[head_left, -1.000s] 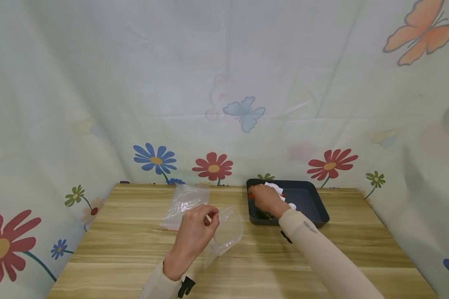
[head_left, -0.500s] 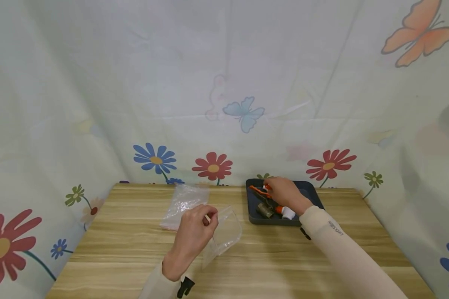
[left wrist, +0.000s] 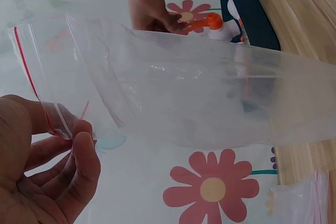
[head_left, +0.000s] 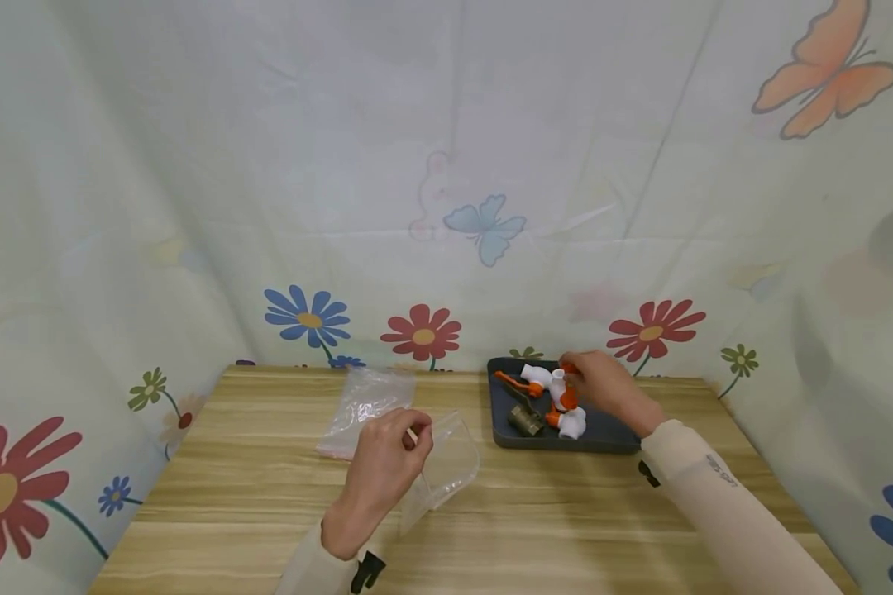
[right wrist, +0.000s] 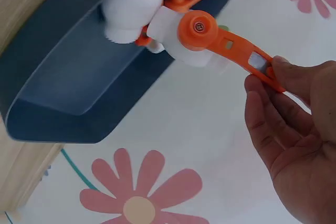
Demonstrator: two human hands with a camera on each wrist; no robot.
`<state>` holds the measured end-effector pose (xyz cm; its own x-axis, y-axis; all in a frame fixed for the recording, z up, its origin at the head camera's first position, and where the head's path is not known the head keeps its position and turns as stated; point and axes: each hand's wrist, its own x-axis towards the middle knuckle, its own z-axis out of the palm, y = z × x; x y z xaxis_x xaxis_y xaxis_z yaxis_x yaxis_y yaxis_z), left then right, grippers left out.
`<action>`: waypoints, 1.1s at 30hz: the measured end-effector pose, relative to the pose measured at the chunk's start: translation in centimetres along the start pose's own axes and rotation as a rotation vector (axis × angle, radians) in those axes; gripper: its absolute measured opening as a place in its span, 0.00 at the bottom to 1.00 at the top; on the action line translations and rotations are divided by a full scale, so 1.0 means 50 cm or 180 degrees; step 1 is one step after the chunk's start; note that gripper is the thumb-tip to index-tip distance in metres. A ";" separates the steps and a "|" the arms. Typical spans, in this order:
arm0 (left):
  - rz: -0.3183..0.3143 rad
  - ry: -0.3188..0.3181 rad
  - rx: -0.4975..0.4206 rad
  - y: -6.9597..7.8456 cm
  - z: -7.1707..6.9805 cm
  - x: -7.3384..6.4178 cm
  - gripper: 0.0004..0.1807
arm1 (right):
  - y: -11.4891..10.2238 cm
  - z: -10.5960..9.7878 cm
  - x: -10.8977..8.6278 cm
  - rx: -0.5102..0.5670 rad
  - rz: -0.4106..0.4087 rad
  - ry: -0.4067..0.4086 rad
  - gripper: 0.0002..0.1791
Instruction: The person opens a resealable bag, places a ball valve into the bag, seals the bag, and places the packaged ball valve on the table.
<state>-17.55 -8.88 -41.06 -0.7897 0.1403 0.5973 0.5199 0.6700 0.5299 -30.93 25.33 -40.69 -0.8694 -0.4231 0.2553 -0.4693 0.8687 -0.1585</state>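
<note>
My left hand (head_left: 387,471) pinches the top of a clear zip bag (head_left: 454,467) between thumb and fingers. In the left wrist view the bag's red zip strip (left wrist: 27,62) shows beside the fingers, and the bag hangs unfilled. My right hand (head_left: 606,384) is over the right side of a dark tray (head_left: 603,444), pinching the orange lever (right wrist: 239,53) of a white plastic ball valve (right wrist: 181,45). Two more white valves with orange levers lie in the tray, one at the back (head_left: 537,377) and one in front (head_left: 571,424). A brass-coloured valve (head_left: 525,420) lies in the tray's left part.
Another clear zip bag (head_left: 368,405) lies flat at the back left of the wooden table (head_left: 253,496). A white cloth (head_left: 357,165) printed with flowers and butterflies hangs behind and at the sides. The tray stands near the table's back edge.
My right hand has moved right across the tray, from its left end to a valve's orange lever. The valves it covered now show. My left hand and bag have stayed nearly still.
</note>
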 end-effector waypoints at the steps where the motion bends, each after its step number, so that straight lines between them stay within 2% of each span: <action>1: 0.0005 0.0009 -0.0001 0.000 0.000 0.000 0.03 | -0.001 -0.005 -0.001 0.0027 -0.0009 0.0047 0.10; 10: 0.0039 0.0023 -0.0017 -0.004 0.001 -0.002 0.02 | -0.044 -0.091 -0.012 0.0001 -0.0052 0.0442 0.15; 19: 0.0046 0.0053 0.0000 -0.005 0.002 0.000 0.02 | -0.111 -0.158 -0.032 -0.0006 -0.0245 0.0604 0.16; 22: 0.0058 0.0079 -0.0010 -0.007 0.004 -0.001 0.02 | -0.134 -0.173 -0.044 -0.0010 -0.0388 0.0752 0.16; 28: 0.0092 0.0186 -0.0021 -0.009 0.008 -0.001 0.03 | -0.175 -0.190 -0.070 -0.0002 -0.0829 0.1215 0.16; 33: 0.0048 0.0136 0.0003 -0.008 0.008 0.001 0.03 | -0.207 -0.202 -0.087 -0.0001 -0.1167 0.1539 0.18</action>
<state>-17.91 -8.86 -41.49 -0.7671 0.1192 0.6303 0.5313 0.6688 0.5201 -20.71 20.80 -30.51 -0.4821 -0.5298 0.6977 -0.7249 0.6885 0.0220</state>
